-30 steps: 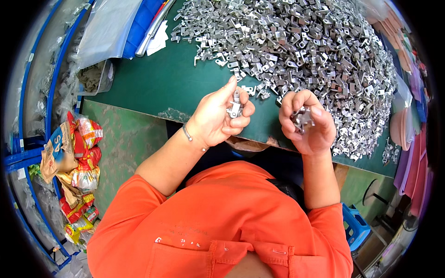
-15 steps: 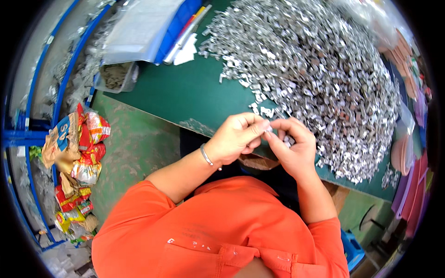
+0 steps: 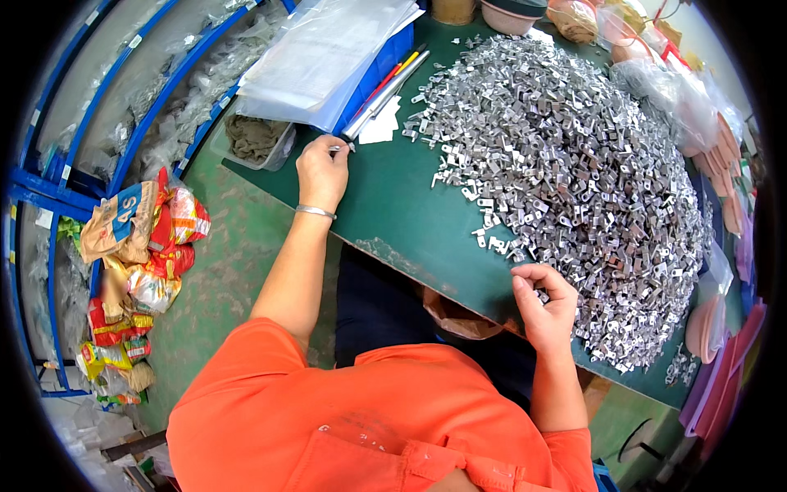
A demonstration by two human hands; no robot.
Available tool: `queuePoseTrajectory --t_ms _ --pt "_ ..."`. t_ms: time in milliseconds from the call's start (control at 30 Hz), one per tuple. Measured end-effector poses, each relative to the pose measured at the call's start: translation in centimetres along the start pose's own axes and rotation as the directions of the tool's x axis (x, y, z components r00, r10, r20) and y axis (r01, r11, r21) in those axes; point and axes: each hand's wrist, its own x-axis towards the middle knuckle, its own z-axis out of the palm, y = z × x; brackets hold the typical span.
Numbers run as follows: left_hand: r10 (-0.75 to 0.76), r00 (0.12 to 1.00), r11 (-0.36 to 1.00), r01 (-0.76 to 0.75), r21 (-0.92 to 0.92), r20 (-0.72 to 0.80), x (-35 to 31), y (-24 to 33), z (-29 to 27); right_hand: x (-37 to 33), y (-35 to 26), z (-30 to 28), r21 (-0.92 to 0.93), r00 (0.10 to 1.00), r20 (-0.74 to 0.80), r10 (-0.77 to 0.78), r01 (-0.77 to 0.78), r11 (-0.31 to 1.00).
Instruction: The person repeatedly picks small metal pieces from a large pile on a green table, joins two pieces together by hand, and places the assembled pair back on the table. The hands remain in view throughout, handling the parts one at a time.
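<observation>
Silver metal pieces (image 3: 566,148) heaped on the green bench (image 3: 402,197). Looks like a side reach: left hand (image 3: 322,176) by the end of the silver tube (image 3: 387,97), fingers curled, can't tell on what; right hand (image 3: 552,310) beside the heap, clenched round a few bits (image 3: 540,294). Prob calls for a careful left pinch

We list one open lane: bare green tabletop (image 3: 402,201) between the left hand (image 3: 322,174) and the right hand (image 3: 548,316). Obstacles, we record: clear tub (image 3: 284,148) just left of the left hand; blue bin (image 3: 370,82) and silver tube (image 3: 388,95) beyond its fingertips; heaped metal parts (image 3: 566,184) ahead and right of the right hand.
</observation>
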Motion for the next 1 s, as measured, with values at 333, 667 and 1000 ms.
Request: queuePoseTrajectory --t_ms 333,667,1000 --pt "0.139 0.961 0.942 -0.054 -0.330 0.240 -5.7 6.0 0.2 1.6 -0.4 0.2 -0.828 0.971 0.136 -0.197 0.221 0.515" --pt "0.520 0.695 0.816 -0.231 -0.531 0.497 -11.5 12.4 2.9 0.0 -0.3 -2.2 -0.634 0.989 0.079 -0.123 0.145 0.760" --pt "0.584 0.602 0.772 -0.205 -0.602 0.545 -12.3 13.4 2.1 0.3 0.9 -0.8 -0.717 0.979 0.108 -0.173 0.197 0.669"
